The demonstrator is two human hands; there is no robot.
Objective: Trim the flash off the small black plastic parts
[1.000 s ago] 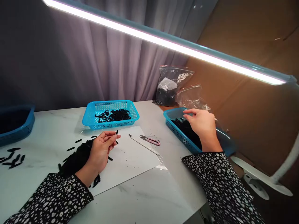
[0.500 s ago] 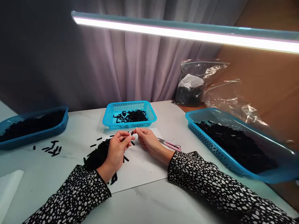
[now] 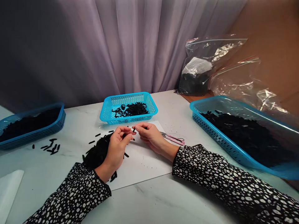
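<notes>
A small black stick-shaped piece [image 3: 134,130] is pinched in the fingertips of my right hand [image 3: 149,134], which meets my left hand over the white sheet [image 3: 142,161]. My left hand [image 3: 118,144] has its fingers curled, with dark pieces showing between thumb and fingers. Beside and partly behind my left hand lies a heap of the same black pieces [image 3: 98,152]. Pink-handled scissors [image 3: 174,139] rest by my right wrist, their blades partly covered by the hand.
A blue perforated basket [image 3: 106,109] with black pieces stands behind my hands. Larger blue baskets with dark heaps stand at left [image 3: 62,119] and right [image 3: 210,132]. Loose pieces [image 3: 52,147] lie at left. A clear zip bag [image 3: 198,81] stands at the back right.
The view has tilted down, and the lamp is out of the picture. The fingertips have drawn slightly apart, and the small piece now shows at my right fingertips.
</notes>
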